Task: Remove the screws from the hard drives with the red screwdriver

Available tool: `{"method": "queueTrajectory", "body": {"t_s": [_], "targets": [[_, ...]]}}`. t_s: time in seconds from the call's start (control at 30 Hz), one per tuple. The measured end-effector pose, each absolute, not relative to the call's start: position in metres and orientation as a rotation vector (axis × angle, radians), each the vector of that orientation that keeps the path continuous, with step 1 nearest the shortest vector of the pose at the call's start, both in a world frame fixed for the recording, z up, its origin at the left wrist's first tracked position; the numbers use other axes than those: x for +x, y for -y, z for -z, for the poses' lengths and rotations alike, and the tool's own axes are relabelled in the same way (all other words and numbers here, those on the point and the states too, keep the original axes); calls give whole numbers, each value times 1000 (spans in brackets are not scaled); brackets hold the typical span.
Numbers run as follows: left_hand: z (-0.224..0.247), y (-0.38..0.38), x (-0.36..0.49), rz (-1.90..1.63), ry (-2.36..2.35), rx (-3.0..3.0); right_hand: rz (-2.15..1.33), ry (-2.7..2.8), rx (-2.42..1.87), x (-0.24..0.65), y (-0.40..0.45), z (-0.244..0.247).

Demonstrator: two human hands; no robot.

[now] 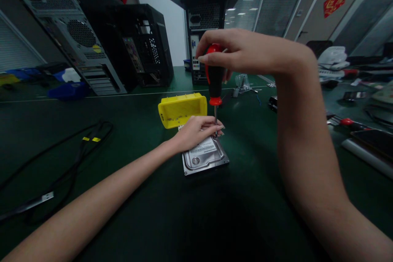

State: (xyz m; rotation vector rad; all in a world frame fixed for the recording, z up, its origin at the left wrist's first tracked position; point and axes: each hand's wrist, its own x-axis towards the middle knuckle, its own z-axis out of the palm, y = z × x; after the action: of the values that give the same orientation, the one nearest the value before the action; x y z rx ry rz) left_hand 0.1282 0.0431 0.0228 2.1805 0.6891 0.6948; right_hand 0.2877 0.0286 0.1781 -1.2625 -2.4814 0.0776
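A silver hard drive (207, 163) with a white label lies flat on the green work surface. My right hand (224, 51) grips the red and black handle of a screwdriver (215, 84) from above, wrist bent high. The screwdriver stands upright, its tip at the drive's right edge. Across the far part of the drive rests my left hand (196, 132), its thumb and fingers closed around the lower shaft. That hand covers part of the label, and the exact spot under the tip is hard to see.
Just behind the drive sits a yellow bin (184, 110) holding small bits. Black cables (80, 155) lie at left. Computer cases (147, 45) stand along the back, one (204, 16) behind the bin. Pliers with red handles (346, 122) and a dark device (373, 143) are at right.
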Motion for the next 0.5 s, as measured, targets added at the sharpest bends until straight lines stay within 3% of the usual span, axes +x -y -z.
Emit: {"method": "queueTrajectory", "body": {"t_s": [0.27,0.5], "targets": [[-22,-43,129,-705,-663,2175,233,2417,-1394,285,-24,-177],[-25,-42,130,-701,-676,2206,40,2443,-1454,295,-24,-183]]}}
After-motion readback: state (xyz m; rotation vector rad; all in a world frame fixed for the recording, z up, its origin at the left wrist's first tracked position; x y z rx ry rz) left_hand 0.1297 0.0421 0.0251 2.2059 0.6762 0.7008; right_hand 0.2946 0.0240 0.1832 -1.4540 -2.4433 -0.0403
